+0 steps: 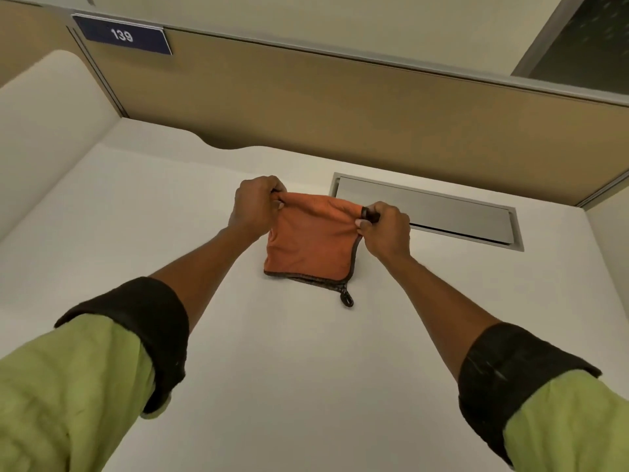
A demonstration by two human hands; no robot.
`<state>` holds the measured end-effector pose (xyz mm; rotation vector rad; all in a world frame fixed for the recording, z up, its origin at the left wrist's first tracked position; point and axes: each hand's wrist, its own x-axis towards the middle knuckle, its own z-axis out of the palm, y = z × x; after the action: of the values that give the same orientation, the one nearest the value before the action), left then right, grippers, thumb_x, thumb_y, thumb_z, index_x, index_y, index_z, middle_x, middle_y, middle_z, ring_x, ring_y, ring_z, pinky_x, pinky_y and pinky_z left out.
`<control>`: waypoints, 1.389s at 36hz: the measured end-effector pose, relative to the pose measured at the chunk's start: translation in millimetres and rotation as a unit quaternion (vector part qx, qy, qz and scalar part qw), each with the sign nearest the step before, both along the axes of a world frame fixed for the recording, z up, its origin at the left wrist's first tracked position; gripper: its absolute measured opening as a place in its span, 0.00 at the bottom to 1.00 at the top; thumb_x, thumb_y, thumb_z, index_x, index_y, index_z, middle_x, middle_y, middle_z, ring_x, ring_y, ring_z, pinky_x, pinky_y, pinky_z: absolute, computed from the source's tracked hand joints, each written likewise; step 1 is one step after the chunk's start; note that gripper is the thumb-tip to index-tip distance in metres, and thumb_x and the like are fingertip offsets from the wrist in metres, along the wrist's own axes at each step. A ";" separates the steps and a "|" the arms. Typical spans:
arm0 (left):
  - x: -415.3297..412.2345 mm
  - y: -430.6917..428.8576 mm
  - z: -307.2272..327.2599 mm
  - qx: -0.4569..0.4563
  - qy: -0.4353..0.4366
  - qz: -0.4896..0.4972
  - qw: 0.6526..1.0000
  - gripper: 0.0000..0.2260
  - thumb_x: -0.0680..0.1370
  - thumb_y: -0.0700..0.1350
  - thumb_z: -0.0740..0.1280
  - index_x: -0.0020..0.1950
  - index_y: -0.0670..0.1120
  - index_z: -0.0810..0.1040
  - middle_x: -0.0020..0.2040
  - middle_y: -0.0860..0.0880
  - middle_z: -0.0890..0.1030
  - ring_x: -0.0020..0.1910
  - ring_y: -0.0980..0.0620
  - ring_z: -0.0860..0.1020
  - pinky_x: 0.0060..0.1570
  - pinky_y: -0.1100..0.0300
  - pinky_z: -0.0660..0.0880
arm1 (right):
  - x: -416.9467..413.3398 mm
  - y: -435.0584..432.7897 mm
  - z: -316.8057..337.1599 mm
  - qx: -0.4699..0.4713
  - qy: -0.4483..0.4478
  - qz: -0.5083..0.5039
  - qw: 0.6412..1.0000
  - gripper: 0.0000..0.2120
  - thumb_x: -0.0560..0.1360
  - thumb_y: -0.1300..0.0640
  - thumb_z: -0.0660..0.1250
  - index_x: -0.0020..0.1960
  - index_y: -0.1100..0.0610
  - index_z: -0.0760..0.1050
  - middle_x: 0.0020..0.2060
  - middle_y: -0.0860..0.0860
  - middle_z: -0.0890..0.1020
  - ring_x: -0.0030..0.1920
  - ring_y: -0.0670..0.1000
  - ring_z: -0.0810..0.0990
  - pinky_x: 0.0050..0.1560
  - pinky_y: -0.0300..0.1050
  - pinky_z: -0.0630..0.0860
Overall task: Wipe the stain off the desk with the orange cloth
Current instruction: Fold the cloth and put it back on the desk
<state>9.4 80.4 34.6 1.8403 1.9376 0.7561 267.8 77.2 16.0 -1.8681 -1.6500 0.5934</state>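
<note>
An orange cloth (311, 240) with a dark stitched border and a small black loop at its near right corner lies folded on the white desk (306, 369). My left hand (255, 206) pinches the cloth's far left corner. My right hand (384, 229) pinches its far right corner. The far edge is lifted slightly between the two hands while the near edge rests on the desk. No stain shows on the visible desk surface.
A grey metal cable hatch (429, 209) is set into the desk just behind the right hand. Tan partition panels (340, 107) wall the desk at the back, and a white panel (44, 114) stands on the left. A blue plate (122, 35) reads 139.
</note>
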 end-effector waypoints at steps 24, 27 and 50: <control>-5.2 -22.3 -81.1 -0.203 0.260 -0.259 0.908 0.68 0.69 0.81 0.67 0.88 0.41 0.36 0.88 0.41 0.35 0.89 0.41 0.36 0.88 0.43 0.47 | -6.8 5.8 -50.3 -0.159 -0.271 0.342 0.886 0.60 0.73 0.31 0.72 0.85 0.57 0.39 0.85 0.56 0.37 0.85 0.56 0.35 0.83 0.58 0.51; -16.9 -12.5 -86.6 -0.194 0.276 -0.285 0.897 0.65 0.72 0.81 0.63 0.88 0.42 0.33 0.87 0.41 0.31 0.87 0.43 0.31 0.88 0.44 0.44 | -10.5 -8.6 -69.0 -0.167 -0.277 0.342 0.882 0.61 0.73 0.27 0.66 0.85 0.58 0.35 0.83 0.59 0.33 0.84 0.59 0.32 0.84 0.60 0.50; -28.6 17.6 -90.8 -0.211 0.369 -0.332 0.842 0.67 0.59 0.84 0.20 0.85 0.37 0.29 0.85 0.36 0.28 0.86 0.38 0.29 0.87 0.42 0.40 | -5.0 12.8 -84.1 -0.138 -0.288 0.311 0.895 0.61 0.68 0.18 0.44 0.84 0.60 0.36 0.84 0.58 0.36 0.84 0.57 0.35 0.84 0.58 0.38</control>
<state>-19.2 98.0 -56.3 2.4370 1.4129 -0.6397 262.9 90.0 -68.1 -1.7869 -2.7362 0.5701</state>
